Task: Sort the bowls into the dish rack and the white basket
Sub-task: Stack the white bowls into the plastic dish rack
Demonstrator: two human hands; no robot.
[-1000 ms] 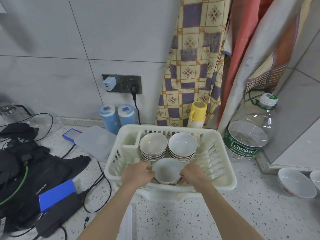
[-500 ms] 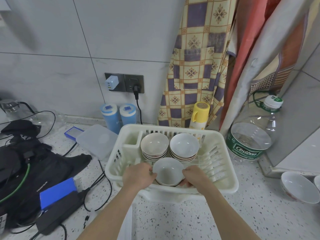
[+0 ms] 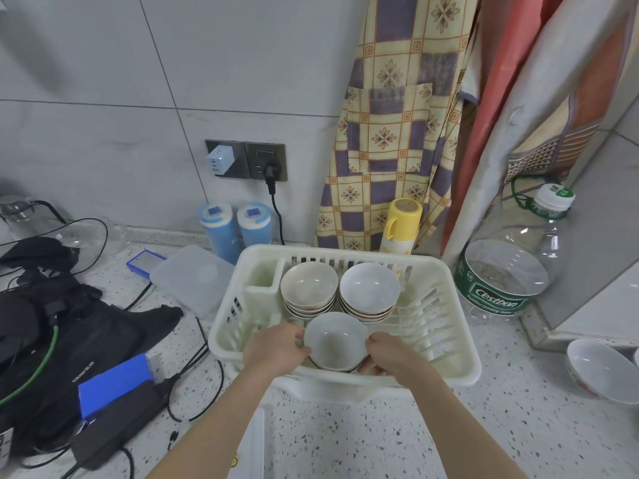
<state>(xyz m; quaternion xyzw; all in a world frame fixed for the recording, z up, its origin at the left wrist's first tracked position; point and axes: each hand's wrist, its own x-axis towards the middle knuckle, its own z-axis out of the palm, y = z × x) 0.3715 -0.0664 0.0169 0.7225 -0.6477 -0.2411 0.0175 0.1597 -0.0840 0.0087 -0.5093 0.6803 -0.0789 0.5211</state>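
A white slotted dish rack [image 3: 446, 326] stands on the speckled counter. At its back sit two stacks of bowls, a cream stack [image 3: 308, 288] on the left and a white stack [image 3: 369, 290] on the right. In front of them a single white bowl [image 3: 335, 340] sits upright low in the rack. My left hand [image 3: 276, 349] grips its left rim and my right hand [image 3: 387, 354] grips its right side. One more white bowl [image 3: 601, 369] lies on the counter at the far right. Part of a white plastic object [image 3: 252, 444] shows between my forearms.
Black bags, cables and a blue box [image 3: 114, 385] crowd the counter on the left. A clear lidded container [image 3: 193, 278], two blue canisters [image 3: 235, 226] and a yellow spray can [image 3: 401, 224] stand behind the rack. A large water bottle [image 3: 508, 271] stands at its right.
Both hands have lowered the single bowl from a forward tilt to upright, deeper inside the rack. The camera has shifted slightly.
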